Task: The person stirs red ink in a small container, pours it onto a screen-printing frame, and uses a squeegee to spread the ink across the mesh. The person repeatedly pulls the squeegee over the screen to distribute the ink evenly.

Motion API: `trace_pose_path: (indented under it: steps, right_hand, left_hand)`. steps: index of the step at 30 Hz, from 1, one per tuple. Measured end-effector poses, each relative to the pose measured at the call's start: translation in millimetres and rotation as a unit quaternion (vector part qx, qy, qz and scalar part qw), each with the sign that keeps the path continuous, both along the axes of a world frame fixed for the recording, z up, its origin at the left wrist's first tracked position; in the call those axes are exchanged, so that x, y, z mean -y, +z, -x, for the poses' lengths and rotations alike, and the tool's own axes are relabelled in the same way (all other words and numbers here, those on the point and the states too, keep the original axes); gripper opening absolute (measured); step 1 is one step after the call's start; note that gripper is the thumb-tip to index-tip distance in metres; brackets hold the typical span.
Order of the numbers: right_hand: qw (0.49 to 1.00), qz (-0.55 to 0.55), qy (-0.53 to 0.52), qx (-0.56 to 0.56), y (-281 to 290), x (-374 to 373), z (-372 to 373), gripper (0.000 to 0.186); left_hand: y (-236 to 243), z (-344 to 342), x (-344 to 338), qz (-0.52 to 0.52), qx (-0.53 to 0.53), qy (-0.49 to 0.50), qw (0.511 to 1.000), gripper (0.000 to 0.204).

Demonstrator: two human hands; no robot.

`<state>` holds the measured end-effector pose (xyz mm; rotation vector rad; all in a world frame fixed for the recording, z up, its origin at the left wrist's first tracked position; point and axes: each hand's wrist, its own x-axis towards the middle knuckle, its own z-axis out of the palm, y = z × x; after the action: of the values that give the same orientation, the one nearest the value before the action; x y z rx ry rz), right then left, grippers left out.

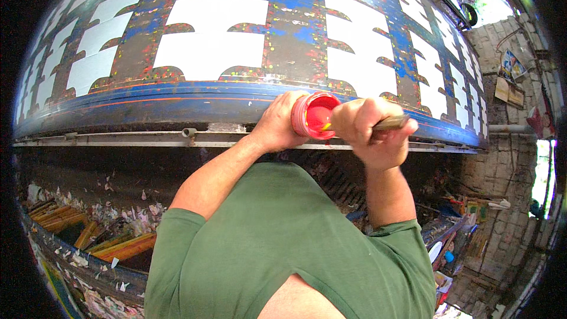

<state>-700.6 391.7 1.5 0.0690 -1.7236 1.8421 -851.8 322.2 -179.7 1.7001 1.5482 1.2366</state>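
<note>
My left hand (276, 123) is wrapped round the side of a red jar (300, 119), which tilts so that its open mouth faces me. Red paint or ink (319, 117) shows inside it. Just right of the jar, my right hand (373, 131) is closed in a fist round a stick-like tool with a flat brownish handle (392, 123). The tool's other end is mostly hidden by my fingers and the jar, so its kind is unclear; a bit of yellow shows at the jar's mouth. Both hands are at the near edge of a long blue table (171, 95).
White cut-out panels (212, 47) lie in rows across the paint-speckled table. A pale rail (130, 139) runs along its near edge. Behind me on the left, wooden frames (127, 247) lie among paper scraps. A brick surface (502, 168) and assorted clutter (455, 248) are at the right.
</note>
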Motion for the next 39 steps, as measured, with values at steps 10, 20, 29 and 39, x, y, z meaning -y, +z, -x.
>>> trace_pose_path:
  steps: [10,20,29,39]
  right_hand:
    - [0.998,0.021,-0.046,0.039,-4.9,4.7,-7.2,0.091]
    - [0.997,-0.063,-0.029,0.015,23.0,20.4,4.6,0.09]
    - [0.995,-0.032,-0.007,-0.09,37.7,18.5,4.2,0.092]
    - [0.994,-0.018,-0.029,-0.099,42.0,24.4,-3.3,0.088]
  left_hand:
    - [-1.7,-3.5,6.7,-0.001,0.032,0.032,0.999,0.089]
    - [13.0,-2.3,18.3,-0.097,0.036,0.085,0.991,0.083]
    - [35.6,5.3,19.2,-0.169,0.011,0.123,0.978,0.086]
    - [47.6,0.0,24.0,-0.144,-0.008,0.121,0.982,0.079]
